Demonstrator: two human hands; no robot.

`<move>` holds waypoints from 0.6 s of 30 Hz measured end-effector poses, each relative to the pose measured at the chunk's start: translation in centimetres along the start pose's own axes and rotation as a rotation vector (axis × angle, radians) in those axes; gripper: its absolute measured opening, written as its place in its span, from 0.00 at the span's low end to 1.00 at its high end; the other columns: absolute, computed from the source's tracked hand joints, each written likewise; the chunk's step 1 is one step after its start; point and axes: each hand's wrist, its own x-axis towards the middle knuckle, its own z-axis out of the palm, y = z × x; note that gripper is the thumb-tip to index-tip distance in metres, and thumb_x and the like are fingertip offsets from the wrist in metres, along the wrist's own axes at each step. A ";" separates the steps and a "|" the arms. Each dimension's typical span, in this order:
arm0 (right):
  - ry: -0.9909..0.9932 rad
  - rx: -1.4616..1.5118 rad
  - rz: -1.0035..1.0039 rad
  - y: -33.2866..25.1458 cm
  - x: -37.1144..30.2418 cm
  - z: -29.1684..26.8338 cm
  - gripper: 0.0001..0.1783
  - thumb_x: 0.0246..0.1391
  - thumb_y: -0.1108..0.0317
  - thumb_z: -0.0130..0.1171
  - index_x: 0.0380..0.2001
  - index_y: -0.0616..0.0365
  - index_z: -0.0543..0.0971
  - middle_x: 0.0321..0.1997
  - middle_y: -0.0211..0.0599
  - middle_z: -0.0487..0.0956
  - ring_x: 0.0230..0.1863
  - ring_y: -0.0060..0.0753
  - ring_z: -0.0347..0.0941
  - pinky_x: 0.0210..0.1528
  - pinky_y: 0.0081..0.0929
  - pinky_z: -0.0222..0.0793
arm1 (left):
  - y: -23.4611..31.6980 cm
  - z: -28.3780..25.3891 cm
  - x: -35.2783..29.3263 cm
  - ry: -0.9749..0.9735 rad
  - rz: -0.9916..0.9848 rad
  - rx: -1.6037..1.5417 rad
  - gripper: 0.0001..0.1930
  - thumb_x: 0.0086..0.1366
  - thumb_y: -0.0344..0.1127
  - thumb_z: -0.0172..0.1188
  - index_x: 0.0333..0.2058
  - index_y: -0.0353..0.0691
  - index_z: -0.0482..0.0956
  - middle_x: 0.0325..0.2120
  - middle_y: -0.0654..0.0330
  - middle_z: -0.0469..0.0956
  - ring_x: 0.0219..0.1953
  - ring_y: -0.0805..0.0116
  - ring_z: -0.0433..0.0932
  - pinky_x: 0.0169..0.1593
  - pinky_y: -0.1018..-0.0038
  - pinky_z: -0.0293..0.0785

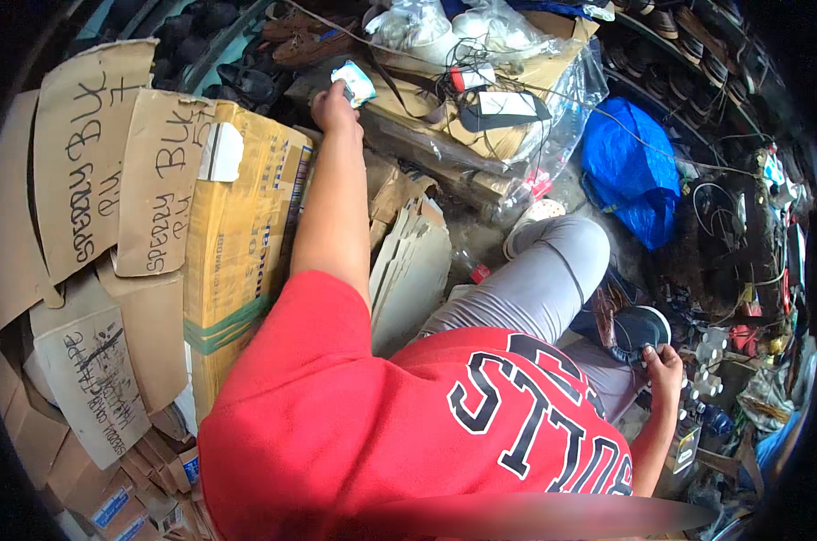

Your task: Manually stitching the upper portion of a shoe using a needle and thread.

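My left arm reaches far forward over the cardboard. My left hand (335, 110) is closed at a white-and-blue packet (358, 83); a small dark piece shows at its fingers, but its kind is unclear. Close to my lap on the right, my right hand (664, 368) pinches the edge of a dark shoe (632, 327) with a white sole rim. The shoe lies against my bent grey-trousered leg (553, 270). Ahead, a dark flat sole-shaped piece (481, 115) with a white card on it rests on brown cardboard.
A tall yellow-brown carton (237, 216) and upright cardboard sheets (84, 162) crowd the left. Clear plastic bags (426, 32) lie at the back. A blue plastic sheet (632, 167) stands beyond my knee. Shoe racks (679, 54) line the back right; small bottles (708, 361) clutter the right side.
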 end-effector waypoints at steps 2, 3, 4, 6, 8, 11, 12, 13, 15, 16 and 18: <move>0.012 0.045 0.018 0.0 -0.6 -0.1 0.13 0.49 0.64 0.64 0.21 0.53 0.69 0.20 0.16 0.65 0.21 0.11 0.54 0.23 0.15 0.49 | -0.3 1.3 2.6 0.080 -0.075 0.126 0.13 0.53 0.38 0.64 0.26 0.40 0.67 0.20 0.60 0.71 0.14 0.70 0.68 0.11 0.79 0.54; 0.005 0.027 -0.012 -0.1 -0.6 -0.1 0.13 0.49 0.64 0.63 0.22 0.53 0.69 0.20 0.16 0.65 0.21 0.11 0.54 0.22 0.15 0.49 | -0.6 1.5 3.8 0.032 -0.048 0.193 0.16 0.53 0.41 0.65 0.24 0.40 0.65 0.21 0.58 0.71 0.15 0.68 0.69 0.11 0.77 0.57; 0.003 0.007 -0.031 -0.2 -0.7 0.0 0.12 0.49 0.64 0.63 0.22 0.54 0.69 0.19 0.17 0.66 0.21 0.11 0.54 0.22 0.15 0.48 | -1.3 2.0 5.0 0.001 -0.085 0.275 0.16 0.53 0.42 0.66 0.25 0.38 0.69 0.25 0.55 0.73 0.18 0.66 0.72 0.12 0.75 0.61; 0.021 0.005 0.022 -1.3 -1.2 0.0 0.12 0.49 0.63 0.63 0.22 0.55 0.71 0.19 0.17 0.66 0.20 0.12 0.55 0.22 0.15 0.49 | -2.1 1.9 6.6 -0.003 -0.055 0.522 0.18 0.52 0.43 0.67 0.32 0.33 0.75 0.30 0.52 0.76 0.23 0.64 0.75 0.17 0.70 0.68; -0.021 -0.034 -0.019 -2.1 -0.9 0.0 0.13 0.48 0.61 0.63 0.22 0.57 0.73 0.19 0.18 0.67 0.20 0.12 0.56 0.22 0.16 0.50 | -2.7 -0.2 10.1 0.133 0.155 0.906 0.25 0.51 0.47 0.65 0.35 0.26 0.78 0.37 0.42 0.78 0.37 0.55 0.80 0.42 0.65 0.74; -0.036 0.047 0.026 -1.4 -1.5 -0.3 0.12 0.48 0.61 0.63 0.21 0.56 0.73 0.18 0.17 0.66 0.19 0.11 0.56 0.21 0.16 0.49 | -3.6 1.7 9.3 0.046 0.059 0.922 0.28 0.53 0.51 0.60 0.38 0.25 0.78 0.41 0.42 0.77 0.46 0.53 0.76 0.50 0.65 0.70; -0.089 0.085 0.023 -1.9 -0.9 -0.4 0.12 0.48 0.62 0.63 0.21 0.55 0.72 0.17 0.17 0.65 0.18 0.12 0.55 0.20 0.16 0.49 | -2.5 0.3 11.3 0.071 0.087 0.873 0.28 0.54 0.52 0.59 0.38 0.25 0.78 0.41 0.42 0.77 0.46 0.53 0.76 0.51 0.64 0.69; 0.002 0.055 0.100 -1.2 -2.6 -0.4 0.12 0.48 0.62 0.62 0.19 0.53 0.71 0.16 0.17 0.64 0.17 0.12 0.54 0.19 0.16 0.48 | -4.8 5.5 4.4 -0.045 0.009 0.913 0.28 0.55 0.52 0.57 0.39 0.26 0.78 0.42 0.42 0.76 0.48 0.52 0.75 0.51 0.63 0.69; -0.060 0.027 -0.007 -2.1 -1.2 -0.4 0.13 0.50 0.62 0.61 0.18 0.53 0.71 0.16 0.17 0.64 0.17 0.12 0.55 0.19 0.16 0.48 | -2.5 0.5 10.8 0.057 0.133 0.883 0.27 0.55 0.50 0.57 0.38 0.25 0.78 0.41 0.42 0.77 0.46 0.51 0.76 0.50 0.62 0.70; -0.076 0.014 -0.046 -2.0 -0.1 -0.1 0.13 0.50 0.62 0.60 0.18 0.54 0.70 0.16 0.17 0.64 0.17 0.12 0.55 0.20 0.16 0.48 | -1.8 -1.4 12.7 0.102 0.234 0.871 0.25 0.55 0.49 0.58 0.36 0.25 0.78 0.40 0.42 0.77 0.45 0.51 0.76 0.48 0.61 0.70; 0.028 0.055 -0.048 0.8 -0.9 -0.3 0.10 0.52 0.62 0.59 0.25 0.56 0.76 0.18 0.18 0.65 0.19 0.12 0.57 0.21 0.16 0.49 | -5.7 2.8 5.4 -0.051 0.327 0.768 0.20 0.53 0.43 0.60 0.33 0.27 0.78 0.37 0.44 0.78 0.41 0.51 0.77 0.46 0.62 0.70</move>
